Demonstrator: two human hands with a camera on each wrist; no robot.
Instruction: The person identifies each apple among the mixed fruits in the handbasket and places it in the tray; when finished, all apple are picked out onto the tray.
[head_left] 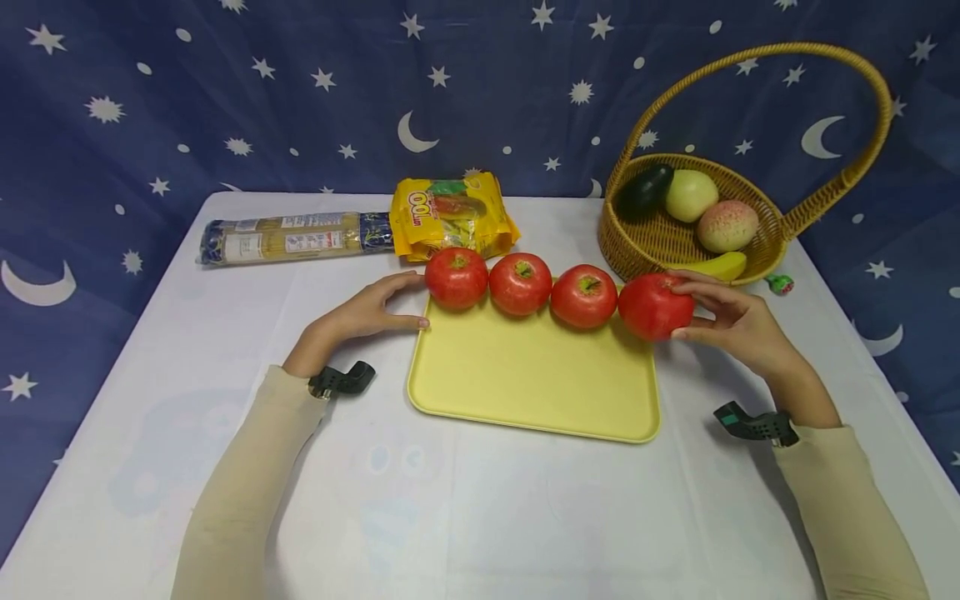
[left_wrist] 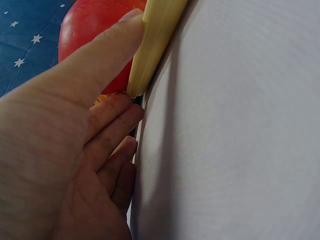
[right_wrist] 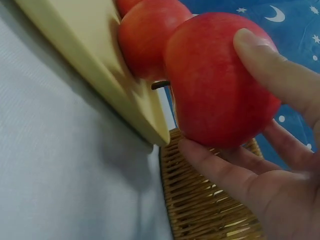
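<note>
My right hand (head_left: 738,325) grips a red apple (head_left: 654,307) between thumb and fingers at the right back corner of the yellow tray (head_left: 525,375). In the right wrist view this apple (right_wrist: 220,80) is tipped, its stem pointing towards the tray, and seems raised off it. Three more red apples line the tray's back edge: a left one (head_left: 456,278), a middle one (head_left: 520,284) and a right one (head_left: 584,297). At the tray's left back corner is my left hand (head_left: 371,308); its thumb (left_wrist: 107,47) touches the tray rim, with the other fingers extended near the corner.
Behind the tray lie a yellow printed packet (head_left: 450,212) and a long pack of pasta (head_left: 300,237). A tall-handled wicker basket (head_left: 630,254) at the back right holds several toy-like fruits and vegetables, including a banana (head_left: 720,267). A small green-and-red item (head_left: 780,284) lies beside it.
</note>
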